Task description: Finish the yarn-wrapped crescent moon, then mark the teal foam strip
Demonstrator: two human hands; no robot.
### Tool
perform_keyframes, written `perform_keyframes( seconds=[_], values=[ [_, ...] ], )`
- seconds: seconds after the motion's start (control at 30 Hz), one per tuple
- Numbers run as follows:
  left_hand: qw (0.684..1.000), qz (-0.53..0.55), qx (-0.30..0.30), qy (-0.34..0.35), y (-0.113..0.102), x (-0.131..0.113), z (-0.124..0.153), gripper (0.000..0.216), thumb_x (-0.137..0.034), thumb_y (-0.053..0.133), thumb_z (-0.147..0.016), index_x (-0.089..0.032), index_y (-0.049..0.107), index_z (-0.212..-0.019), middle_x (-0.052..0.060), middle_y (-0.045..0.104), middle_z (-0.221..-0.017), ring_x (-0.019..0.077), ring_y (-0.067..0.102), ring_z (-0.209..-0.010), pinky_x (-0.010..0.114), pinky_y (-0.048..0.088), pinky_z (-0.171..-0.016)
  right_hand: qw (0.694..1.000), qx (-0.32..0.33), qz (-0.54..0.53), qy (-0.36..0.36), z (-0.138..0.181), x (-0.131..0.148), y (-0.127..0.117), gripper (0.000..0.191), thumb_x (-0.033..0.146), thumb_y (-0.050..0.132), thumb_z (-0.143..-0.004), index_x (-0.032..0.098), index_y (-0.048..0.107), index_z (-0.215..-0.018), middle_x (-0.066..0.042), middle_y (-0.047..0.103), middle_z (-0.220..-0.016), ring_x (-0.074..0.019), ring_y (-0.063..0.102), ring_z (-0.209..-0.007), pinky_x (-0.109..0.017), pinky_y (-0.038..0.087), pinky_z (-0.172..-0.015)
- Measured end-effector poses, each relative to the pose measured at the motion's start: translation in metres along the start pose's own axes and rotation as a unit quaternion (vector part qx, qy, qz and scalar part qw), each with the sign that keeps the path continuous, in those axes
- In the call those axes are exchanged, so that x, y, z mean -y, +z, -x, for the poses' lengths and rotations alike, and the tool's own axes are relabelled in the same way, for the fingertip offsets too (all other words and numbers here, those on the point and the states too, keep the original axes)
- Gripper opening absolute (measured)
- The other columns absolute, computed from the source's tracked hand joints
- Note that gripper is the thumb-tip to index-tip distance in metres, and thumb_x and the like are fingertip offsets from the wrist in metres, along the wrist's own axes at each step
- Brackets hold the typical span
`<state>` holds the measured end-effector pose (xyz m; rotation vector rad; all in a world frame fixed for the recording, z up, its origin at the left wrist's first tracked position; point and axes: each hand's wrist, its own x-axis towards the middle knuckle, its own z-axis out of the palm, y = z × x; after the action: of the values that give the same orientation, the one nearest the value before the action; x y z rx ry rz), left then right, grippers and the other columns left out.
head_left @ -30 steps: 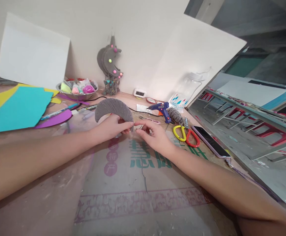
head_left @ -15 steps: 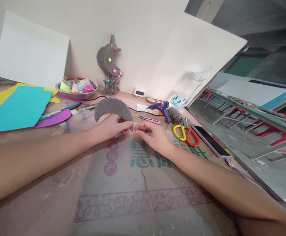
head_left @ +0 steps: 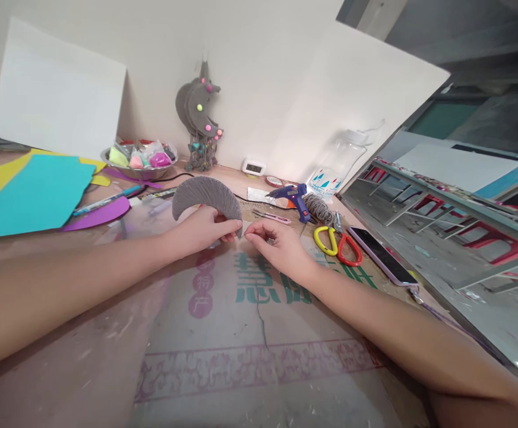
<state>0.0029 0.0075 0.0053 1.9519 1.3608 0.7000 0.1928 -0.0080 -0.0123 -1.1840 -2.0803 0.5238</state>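
Observation:
A crescent [head_left: 208, 193] wrapped in grey yarn stands tilted at the middle of the table, its curved side up. My left hand [head_left: 203, 229] is closed around its inner edge, with thumb and fingers near the right tip. Close by that tip, my right hand [head_left: 272, 238] pinches thumb and forefinger together, apparently on the yarn's thin end, which is hardly visible there. Below the hands, a loose strand of grey yarn [head_left: 262, 326] trails over the printed cardboard [head_left: 223, 333].
Behind my right hand lie tweezers [head_left: 272, 216], a blue glue gun [head_left: 292, 195], a yarn bundle [head_left: 320, 209], scissors [head_left: 350, 249] and a phone [head_left: 381, 255]. A decorated moon ornament [head_left: 199, 113] hangs on the wall. A clay bowl [head_left: 138, 172] and coloured sheets [head_left: 36, 193] are at left.
My right hand has shifted very slightly to the right, away from the crescent's tip. My left hand and the crescent hold nearly still.

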Motion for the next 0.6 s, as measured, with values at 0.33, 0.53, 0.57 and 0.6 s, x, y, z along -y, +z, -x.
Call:
perform_keyframes(
  seconds=[0.33,0.53,0.57,0.6],
  values=[
    [1.0,0.001,0.002,0.0,-0.0004,-0.0006,0.0001,0.033,-0.043,0.052,-0.076,-0.02,0.07,-0.061,-0.002,0.069,-0.063,0.0075,0.051,-0.043,0.019,0.037,-0.044,1.0,0.004,0.001,0.007,0.0,-0.0009,0.0006,0.011,0.022,0.052,-0.084,0.017,0.061,-0.082,0.0,0.06,-0.07,-0.011,0.051,-0.063,-0.023,0.039,-0.058],
    [1.0,0.006,0.006,0.002,-0.001,-0.0006,0.0008,0.034,-0.045,0.052,-0.077,-0.019,0.07,-0.062,-0.001,0.07,-0.064,0.0089,0.053,-0.045,0.019,0.037,-0.044,0.999,-0.017,0.014,-0.037,-0.0004,-0.0009,-0.0034,0.017,0.022,0.049,-0.088,0.017,0.065,-0.091,-0.004,0.061,-0.083,-0.0126,0.051,-0.069,-0.025,0.04,-0.06],
    [1.0,0.006,0.005,0.003,-0.001,-0.0005,0.0008,0.035,-0.045,0.052,-0.077,-0.019,0.069,-0.062,0.0,0.07,-0.064,0.0091,0.053,-0.045,0.019,0.037,-0.044,0.999,-0.028,0.015,-0.042,-0.0003,-0.0005,-0.0042,0.018,0.023,0.049,-0.089,0.018,0.065,-0.094,-0.004,0.06,-0.086,-0.0128,0.051,-0.071,-0.026,0.04,-0.06],
    [1.0,0.004,0.004,0.004,-0.0009,-0.0003,0.0007,0.035,-0.046,0.052,-0.077,-0.019,0.069,-0.062,0.0,0.07,-0.064,0.0092,0.053,-0.045,0.019,0.037,-0.044,0.998,-0.036,0.015,-0.043,-0.0003,-0.0001,-0.0048,0.018,0.024,0.049,-0.089,0.018,0.065,-0.096,-0.005,0.059,-0.088,-0.013,0.051,-0.071,-0.026,0.04,-0.06]
  ],
)
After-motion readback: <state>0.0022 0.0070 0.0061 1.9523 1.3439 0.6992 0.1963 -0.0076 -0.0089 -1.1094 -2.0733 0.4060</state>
